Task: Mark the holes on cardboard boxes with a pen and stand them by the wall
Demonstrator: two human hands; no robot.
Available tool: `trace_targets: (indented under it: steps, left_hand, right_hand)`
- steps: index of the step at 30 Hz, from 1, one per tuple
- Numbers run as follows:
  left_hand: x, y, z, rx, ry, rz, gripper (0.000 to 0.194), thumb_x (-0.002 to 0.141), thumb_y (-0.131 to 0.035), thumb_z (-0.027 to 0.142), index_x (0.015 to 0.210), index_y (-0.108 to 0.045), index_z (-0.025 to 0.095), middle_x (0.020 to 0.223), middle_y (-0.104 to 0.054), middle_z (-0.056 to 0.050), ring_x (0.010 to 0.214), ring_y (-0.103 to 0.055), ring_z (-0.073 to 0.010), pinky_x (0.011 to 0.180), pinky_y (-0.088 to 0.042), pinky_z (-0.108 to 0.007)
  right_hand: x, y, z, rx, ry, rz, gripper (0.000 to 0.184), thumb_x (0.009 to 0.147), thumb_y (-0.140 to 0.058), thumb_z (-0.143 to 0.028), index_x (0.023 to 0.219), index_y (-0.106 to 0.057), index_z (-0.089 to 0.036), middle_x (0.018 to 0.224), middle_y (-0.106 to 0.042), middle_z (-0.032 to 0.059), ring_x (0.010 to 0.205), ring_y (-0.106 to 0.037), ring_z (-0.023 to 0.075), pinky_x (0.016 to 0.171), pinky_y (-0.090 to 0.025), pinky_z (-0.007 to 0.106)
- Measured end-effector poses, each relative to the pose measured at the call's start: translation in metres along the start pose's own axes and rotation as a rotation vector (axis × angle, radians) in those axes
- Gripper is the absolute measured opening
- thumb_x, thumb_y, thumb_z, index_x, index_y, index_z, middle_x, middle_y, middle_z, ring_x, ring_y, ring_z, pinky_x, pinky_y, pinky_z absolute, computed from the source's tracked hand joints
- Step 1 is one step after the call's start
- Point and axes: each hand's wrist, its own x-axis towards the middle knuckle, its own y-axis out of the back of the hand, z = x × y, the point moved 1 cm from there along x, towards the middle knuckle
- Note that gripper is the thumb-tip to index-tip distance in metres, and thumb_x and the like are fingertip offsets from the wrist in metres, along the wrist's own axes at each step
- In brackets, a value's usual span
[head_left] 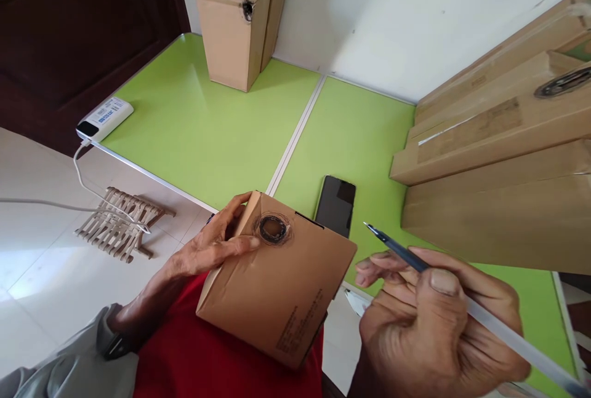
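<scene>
A small brown cardboard box (281, 287) is tilted in front of my body, gripped at its left edge by my left hand (217, 244). The thumb lies on the box's face, beside a dark ring drawn in ink (273, 229) with looser scribbled lines around it. Printed text runs along the lower right of that face. To the right of the box, my right hand (438, 324) pinches a pen (406, 254) between thumb and fingers. Its tip points up and left, apart from the cardboard. Behind the box lies a dark-screened phone (336, 201), partly hidden.
The green table (203, 133) has a pale seam across it. Cardboard boxes (233, 38) stand at the back left, and larger ones (489, 133) lean at the right. A white power bank (106, 119) with a cable sits at the left edge, above a small wooden stool (117, 219).
</scene>
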Motion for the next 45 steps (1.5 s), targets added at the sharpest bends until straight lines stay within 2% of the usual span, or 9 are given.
trace_targets:
  steps: [4, 8, 10, 13, 17, 24, 32, 39, 45]
  left_hand:
    - [0.007, 0.008, -0.01, -0.082, 0.074, -0.008, 0.079, 0.092, -0.077, 0.052, 0.162, -0.05, 0.028, 0.149, -0.071, -0.012, 0.136, -0.067, -0.0404, 0.104, -0.061, -0.046]
    - [0.017, 0.018, -0.021, -0.124, 0.069, -0.005, 0.082, 0.087, -0.081, 0.055, 0.157, -0.052, 0.023, 0.148, -0.071, -0.014, 0.132, -0.068, -0.0402, 0.099, -0.062, -0.042]
    - [0.019, 0.02, -0.025, -0.137, 0.061, 0.026, 0.082, 0.087, -0.082, 0.054, 0.156, -0.053, 0.022, 0.146, -0.072, -0.015, 0.131, -0.069, -0.0405, 0.097, -0.062, -0.041]
    - [0.019, 0.021, -0.029, -0.168, 0.066, 0.023, 0.082, 0.088, -0.082, 0.053, 0.157, -0.051, 0.022, 0.148, -0.071, -0.014, 0.133, -0.068, -0.0404, 0.098, -0.062, -0.042]
    - [0.02, 0.022, -0.029, -0.18, 0.067, 0.014, 0.084, 0.089, -0.081, 0.053, 0.16, -0.049, 0.023, 0.15, -0.071, -0.014, 0.14, -0.065, -0.0414, 0.103, -0.061, -0.044]
    - [0.021, 0.024, -0.028, -0.186, 0.087, 0.037, 0.088, 0.087, -0.082, 0.055, 0.163, -0.049, 0.026, 0.152, -0.07, -0.012, 0.138, -0.066, -0.0432, 0.099, -0.063, -0.044]
    - [0.015, 0.025, -0.033, -0.223, 0.072, 0.051, 0.079, 0.091, -0.08, 0.051, 0.161, -0.053, 0.028, 0.148, -0.072, -0.011, 0.133, -0.069, -0.0412, 0.103, -0.062, -0.047]
    - [0.019, 0.025, -0.032, -0.261, 0.076, 0.095, 0.084, 0.085, -0.083, 0.052, 0.158, -0.055, 0.022, 0.143, -0.075, -0.014, 0.123, -0.073, -0.0398, 0.093, -0.062, -0.041]
    - [0.019, 0.025, -0.039, -0.321, 0.062, 0.073, 0.074, 0.085, -0.084, 0.049, 0.15, -0.06, 0.024, 0.14, -0.076, -0.012, 0.114, -0.076, -0.036, 0.083, -0.062, -0.035]
  right_hand:
    - [0.021, 0.003, 0.013, -0.087, 0.122, 0.019, 0.012, 0.098, -0.081, -0.029, 0.105, -0.079, -0.019, 0.073, -0.071, -0.0019, 0.056, -0.066, 0.0179, 0.048, -0.052, 0.034]
    - [0.055, -0.009, 0.017, -0.238, 0.154, -0.147, 0.018, 0.101, -0.079, -0.038, 0.102, -0.078, -0.021, 0.071, -0.071, -0.0016, 0.057, -0.067, 0.0163, 0.05, -0.054, 0.032]
    - [0.06, -0.019, 0.014, -0.244, 0.172, -0.201, 0.016, 0.102, -0.078, -0.037, 0.1, -0.078, -0.021, 0.071, -0.072, -0.0013, 0.057, -0.068, 0.0164, 0.05, -0.054, 0.032]
    - [0.044, -0.028, 0.012, -0.187, 0.169, -0.283, 0.011, 0.103, -0.076, -0.032, 0.102, -0.077, -0.021, 0.075, -0.074, -0.0004, 0.059, -0.07, 0.0172, 0.049, -0.057, 0.031]
    - [0.01, -0.021, 0.024, -0.233, 0.028, -0.442, 0.009, 0.102, -0.076, -0.027, 0.106, -0.077, -0.02, 0.081, -0.078, 0.0015, 0.07, -0.077, 0.0185, 0.058, -0.062, 0.029]
    - [0.007, 0.004, 0.036, -0.122, -0.094, -0.268, 0.015, 0.097, -0.081, -0.03, 0.1, -0.074, -0.017, 0.073, -0.075, 0.0018, 0.06, -0.074, 0.0192, 0.05, -0.058, 0.028]
    - [-0.006, 0.008, 0.03, -0.156, -0.2, -0.405, 0.017, 0.101, -0.078, -0.032, 0.09, -0.075, -0.019, 0.07, -0.074, 0.0007, 0.059, -0.073, 0.0171, 0.053, -0.058, 0.026]
    - [-0.007, 0.011, 0.031, -0.158, -0.2, -0.395, 0.022, 0.102, -0.077, -0.033, 0.087, -0.075, -0.018, 0.066, -0.072, 0.0004, 0.054, -0.07, 0.0153, 0.05, -0.055, 0.025]
    - [-0.011, 0.01, 0.03, -0.188, -0.219, -0.355, 0.023, 0.102, -0.077, -0.036, 0.087, -0.074, -0.02, 0.066, -0.071, -0.0009, 0.055, -0.069, 0.0147, 0.052, -0.055, 0.025]
